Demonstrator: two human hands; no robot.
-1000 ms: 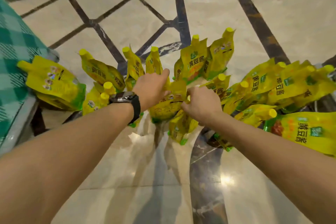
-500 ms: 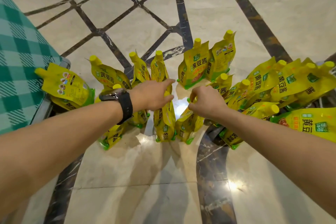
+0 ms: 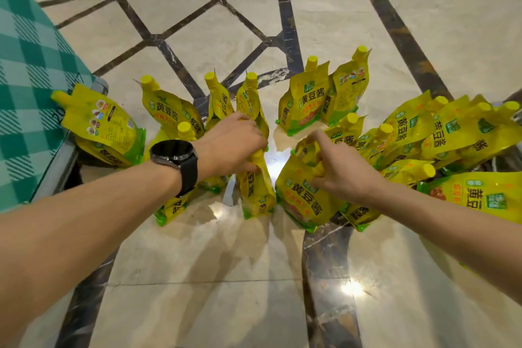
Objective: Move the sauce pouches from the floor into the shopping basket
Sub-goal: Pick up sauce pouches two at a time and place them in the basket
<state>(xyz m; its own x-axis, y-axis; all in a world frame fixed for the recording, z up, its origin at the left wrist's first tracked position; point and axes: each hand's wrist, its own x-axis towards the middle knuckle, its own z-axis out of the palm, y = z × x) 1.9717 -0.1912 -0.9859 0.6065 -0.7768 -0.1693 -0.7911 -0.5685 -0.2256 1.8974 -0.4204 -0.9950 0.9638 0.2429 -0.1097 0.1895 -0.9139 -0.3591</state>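
Observation:
Several yellow spouted sauce pouches stand on the marble floor in an arc. My left hand (image 3: 231, 144), with a black watch on the wrist, grips the cap end of an upright pouch (image 3: 255, 192) in the middle. My right hand (image 3: 339, 169) pinches the top of the neighbouring pouch (image 3: 305, 203), which tilts with its printed front toward me. A pile of more pouches (image 3: 440, 133) lies at the right; the basket under it is almost wholly hidden.
A surface covered by a green checked cloth (image 3: 31, 70) with a grey edge stands at the left, and one pouch (image 3: 104, 127) leans against it. Two pouches (image 3: 310, 99) stand behind the hands. Bare marble floor (image 3: 226, 291) lies in front of me.
My left fingers, stretched out before, have curled onto the middle pouch's cap. The right hand's pouch has turned and tilted toward me. The view has shifted slightly.

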